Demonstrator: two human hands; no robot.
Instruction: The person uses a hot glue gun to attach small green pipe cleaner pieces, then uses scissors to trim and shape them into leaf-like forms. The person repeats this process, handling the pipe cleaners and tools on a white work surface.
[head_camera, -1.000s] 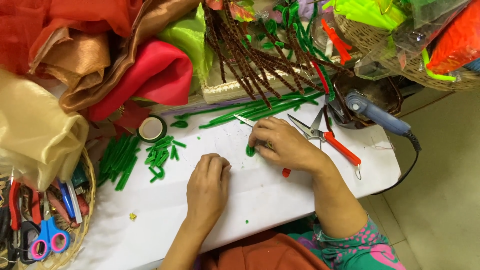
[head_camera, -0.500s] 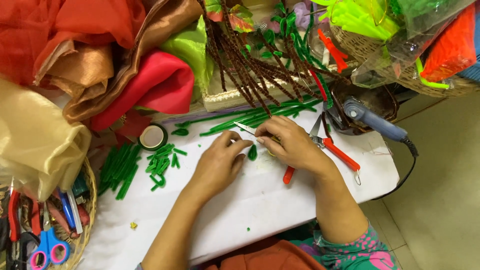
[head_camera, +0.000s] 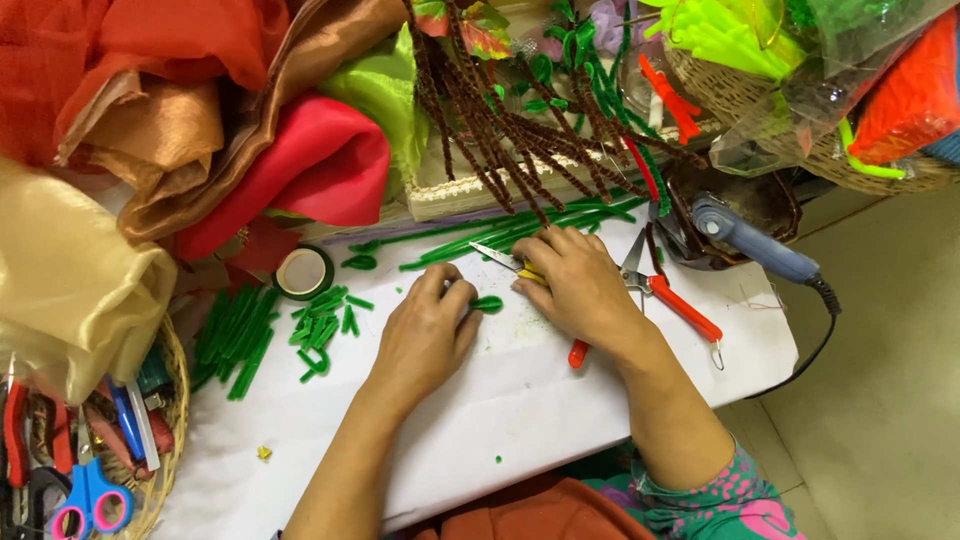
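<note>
Green pipe-cleaner loop (head_camera: 488, 303) sits pinched between left hand (head_camera: 425, 335) and right hand (head_camera: 580, 285), which also grips snips (head_camera: 505, 260).

Soft, even indoor light falls from above, bright enough to show colours clearly. The white board (head_camera: 520, 400) is the brightest area but keeps its surface detail. Both hands cast only faint, short shadows. The satin cloths (head_camera: 150, 130) at upper left carry gentle sheen, and the clear plastic wrap (head_camera: 800, 110) at upper right shows small glints. Focus looks fairly sharp, perhaps softer toward the corners, with slight wide-angle stretch.
</note>
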